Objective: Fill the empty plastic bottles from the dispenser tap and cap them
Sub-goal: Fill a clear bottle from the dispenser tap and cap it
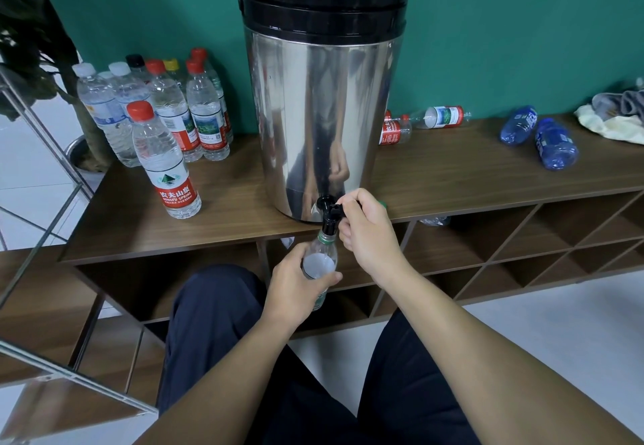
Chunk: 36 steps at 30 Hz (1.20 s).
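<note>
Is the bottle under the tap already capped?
No: the bottle in the left hand has its open neck right under the tap, which the right hand grips.

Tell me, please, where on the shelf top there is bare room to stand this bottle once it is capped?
Bare wood lies between the nearest red-capped bottle and the dispenser, and between the lying red-labelled bottles and the blue bottles. The far left corner is crowded with upright bottles; the cloths take the far right.
</note>
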Tool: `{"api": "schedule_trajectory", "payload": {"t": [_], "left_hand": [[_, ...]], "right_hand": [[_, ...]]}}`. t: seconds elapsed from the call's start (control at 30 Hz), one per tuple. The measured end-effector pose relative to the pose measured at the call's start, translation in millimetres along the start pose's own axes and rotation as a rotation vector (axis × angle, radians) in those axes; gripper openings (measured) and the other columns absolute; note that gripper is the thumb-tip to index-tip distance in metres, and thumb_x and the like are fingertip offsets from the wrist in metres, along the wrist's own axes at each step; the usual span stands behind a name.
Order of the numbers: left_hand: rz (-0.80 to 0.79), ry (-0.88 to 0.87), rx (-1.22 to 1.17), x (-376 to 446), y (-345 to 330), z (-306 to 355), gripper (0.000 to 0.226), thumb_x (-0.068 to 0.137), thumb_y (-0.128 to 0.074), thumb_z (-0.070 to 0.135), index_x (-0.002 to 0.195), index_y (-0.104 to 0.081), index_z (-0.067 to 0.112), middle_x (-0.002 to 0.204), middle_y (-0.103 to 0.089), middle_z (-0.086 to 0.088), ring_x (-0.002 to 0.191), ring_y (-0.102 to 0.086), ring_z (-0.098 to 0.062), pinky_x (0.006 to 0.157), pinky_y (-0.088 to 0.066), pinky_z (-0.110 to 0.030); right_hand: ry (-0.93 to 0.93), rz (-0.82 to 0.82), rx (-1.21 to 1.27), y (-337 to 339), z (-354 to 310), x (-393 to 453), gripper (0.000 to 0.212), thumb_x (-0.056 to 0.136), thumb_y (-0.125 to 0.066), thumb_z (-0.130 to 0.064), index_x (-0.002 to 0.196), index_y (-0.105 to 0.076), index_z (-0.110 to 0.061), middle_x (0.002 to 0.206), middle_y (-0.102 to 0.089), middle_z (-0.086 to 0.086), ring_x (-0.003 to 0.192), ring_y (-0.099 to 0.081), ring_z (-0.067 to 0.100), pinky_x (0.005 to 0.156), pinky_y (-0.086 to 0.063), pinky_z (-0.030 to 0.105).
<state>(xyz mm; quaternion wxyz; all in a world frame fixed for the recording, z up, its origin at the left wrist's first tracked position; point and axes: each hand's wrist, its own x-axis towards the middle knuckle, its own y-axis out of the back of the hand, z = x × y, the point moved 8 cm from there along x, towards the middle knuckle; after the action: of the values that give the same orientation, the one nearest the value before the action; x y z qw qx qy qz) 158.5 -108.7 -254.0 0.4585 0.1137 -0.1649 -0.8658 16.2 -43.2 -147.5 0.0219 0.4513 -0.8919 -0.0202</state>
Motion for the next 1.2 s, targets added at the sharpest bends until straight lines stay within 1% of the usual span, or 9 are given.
{"api": "schedule_trajectory", "payload": {"t": [0.17,0.3,0.37,0.47,0.63,0.77,0.87,1.13,1.2], "left_hand": [[0.013,-0.009,-0.022,0.2,1.3,-1.3,0.058,0.081,-0.100,0.040,0.124,-0.062,0.047,0.117,-0.072,0.024,0.109,-0.067,0.004,0.094,-0.056,-0.026],[-0.001,-0.003,-0.031,0.3,0.6,-0.6,0.054,0.084,-0.099,0.036,0.114,-0.058,0.052,0.114,-0.070,0.028,0.103,-0.065,0.014,0.083,-0.049,-0.014],[-0.005,-0.001,-0.039,0.6,0.1,-0.8,0.055,0.084,-0.099,0.035,0.116,-0.058,0.052,0.115,-0.070,0.027,0.102,-0.064,0.017,0.081,-0.047,-0.011],[-0.018,0.004,-0.044,0.2,-1.1,-1.2,0.057,0.085,-0.098,0.035,0.122,-0.057,0.049,0.115,-0.069,0.027,0.102,-0.064,0.013,0.082,-0.047,-0.013],[-0.013,-0.006,-0.045,1.5,-2.0,-3.8,0.060,0.083,-0.099,0.039,0.132,-0.063,0.039,0.122,-0.072,0.021,0.112,-0.068,0.000,0.092,-0.054,-0.023],[-0.017,-0.003,-0.051,0.4,-1.8,-1.8,0.058,0.084,-0.098,0.037,0.130,-0.062,0.041,0.121,-0.072,0.022,0.110,-0.067,0.003,0.087,-0.051,-0.018],[-0.015,-0.001,-0.043,0.1,-2.0,-1.8,0.058,0.084,-0.098,0.038,0.129,-0.061,0.042,0.120,-0.071,0.022,0.109,-0.067,0.004,0.086,-0.051,-0.017],[-0.013,-0.031,-0.059,0.9,-2.8,-3.8,0.059,0.083,-0.098,0.041,0.132,-0.066,0.039,0.120,-0.075,0.019,0.112,-0.071,-0.001,0.096,-0.059,-0.027],[-0.010,-0.039,-0.056,1.0,-2.9,-3.5,0.058,0.083,-0.098,0.040,0.132,-0.066,0.038,0.119,-0.076,0.020,0.111,-0.070,0.001,0.096,-0.060,-0.027]], "right_hand": [[-0.004,-0.001,0.006,-0.7,-0.4,-0.1,0.022,0.116,-0.047,-0.017,0.100,-0.061,-0.013,0.062,-0.039,-0.007,0.058,-0.037,0.012,0.050,-0.032,0.023],[-0.005,-0.005,-0.005,-0.5,-0.3,-0.6,0.021,0.116,-0.047,-0.018,0.101,-0.061,-0.015,0.061,-0.042,-0.011,0.058,-0.039,0.011,0.050,-0.033,0.022],[-0.005,-0.006,-0.006,-0.5,-0.4,-0.7,0.021,0.116,-0.047,-0.018,0.100,-0.061,-0.016,0.061,-0.042,-0.012,0.058,-0.039,0.011,0.050,-0.034,0.021],[-0.007,-0.004,-0.003,-0.5,-0.7,-0.4,0.022,0.115,-0.047,-0.017,0.100,-0.062,-0.017,0.061,-0.042,-0.012,0.058,-0.039,0.011,0.051,-0.033,0.022],[0.010,-0.010,-0.015,-0.4,-0.7,-0.8,0.022,0.116,-0.047,-0.019,0.099,-0.061,-0.018,0.061,-0.042,-0.011,0.058,-0.039,0.011,0.052,-0.034,0.023],[0.007,-0.011,-0.022,0.2,0.1,-0.2,0.021,0.116,-0.047,-0.019,0.100,-0.061,-0.017,0.062,-0.042,-0.010,0.058,-0.040,0.011,0.051,-0.034,0.023],[0.004,-0.012,-0.033,0.0,0.2,-0.3,0.021,0.116,-0.047,-0.020,0.102,-0.062,-0.017,0.061,-0.043,-0.010,0.057,-0.040,0.011,0.051,-0.034,0.023],[0.002,-0.017,-0.020,-0.6,0.6,0.4,0.021,0.116,-0.046,-0.018,0.101,-0.061,-0.016,0.061,-0.041,-0.008,0.057,-0.038,0.012,0.050,-0.033,0.024],[0.002,-0.020,-0.020,-0.6,0.4,0.2,0.022,0.116,-0.046,-0.018,0.100,-0.061,-0.017,0.061,-0.041,-0.009,0.056,-0.038,0.011,0.050,-0.033,0.023]]}}
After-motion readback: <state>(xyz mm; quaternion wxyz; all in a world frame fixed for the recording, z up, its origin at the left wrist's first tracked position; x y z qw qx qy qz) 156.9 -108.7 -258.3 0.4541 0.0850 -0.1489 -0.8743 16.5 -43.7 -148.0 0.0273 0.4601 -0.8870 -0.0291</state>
